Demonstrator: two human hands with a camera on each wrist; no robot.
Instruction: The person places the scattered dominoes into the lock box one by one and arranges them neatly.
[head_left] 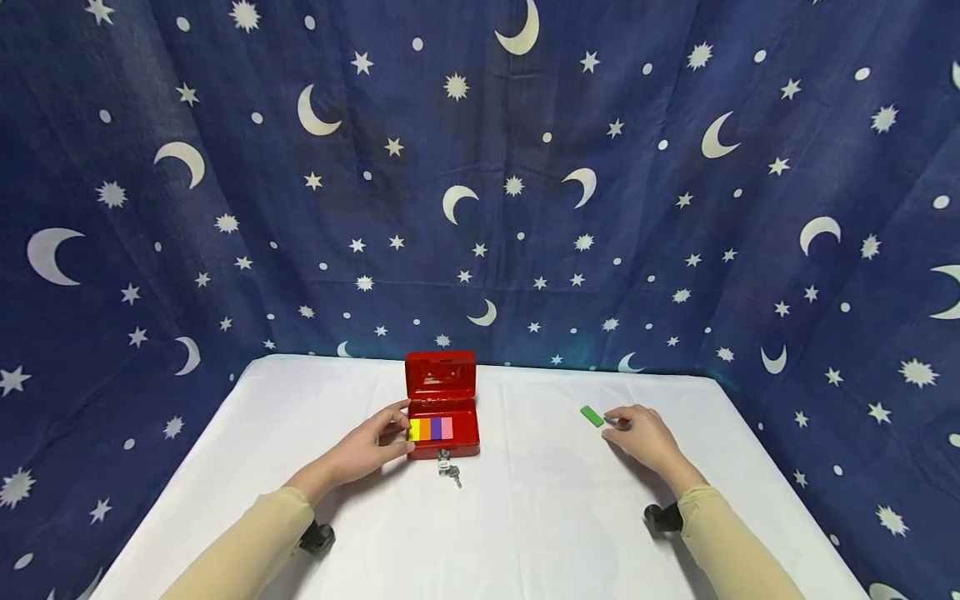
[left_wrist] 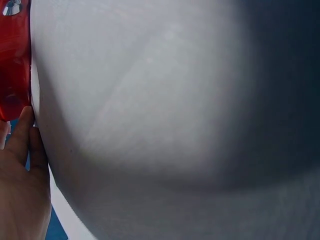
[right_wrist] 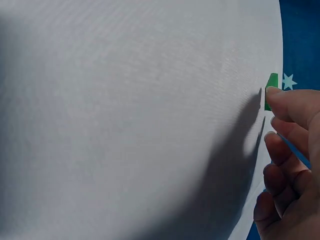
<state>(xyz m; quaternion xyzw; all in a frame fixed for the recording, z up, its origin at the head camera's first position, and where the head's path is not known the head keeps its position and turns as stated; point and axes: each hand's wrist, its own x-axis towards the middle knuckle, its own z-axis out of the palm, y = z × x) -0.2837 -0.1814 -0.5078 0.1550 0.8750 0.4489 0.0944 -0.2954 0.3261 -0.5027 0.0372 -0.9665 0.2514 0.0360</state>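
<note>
A small red metal box (head_left: 465, 427) with its lid (head_left: 441, 375) raised stands on the white table. Several coloured blocks (head_left: 425, 429), yellow, orange, purple and pink, lie side by side inside it. At the box's left side rests my left hand (head_left: 375, 435), thumb by the front corner and fingers along the left wall. The left wrist view shows its fingertips against the red box (left_wrist: 14, 65). My right hand (head_left: 643, 435) is beside a flat green block (head_left: 592, 416), thumb and fingers spread at its near end. In the right wrist view the thumb overlaps the green block (right_wrist: 271, 80).
A metal padlock (head_left: 443, 461) with keys (head_left: 454, 474) is at the front of the box. The white-covered table (head_left: 525, 517) stretches between both arms. Behind it hangs a dark blue curtain (head_left: 420, 208) with moons and stars.
</note>
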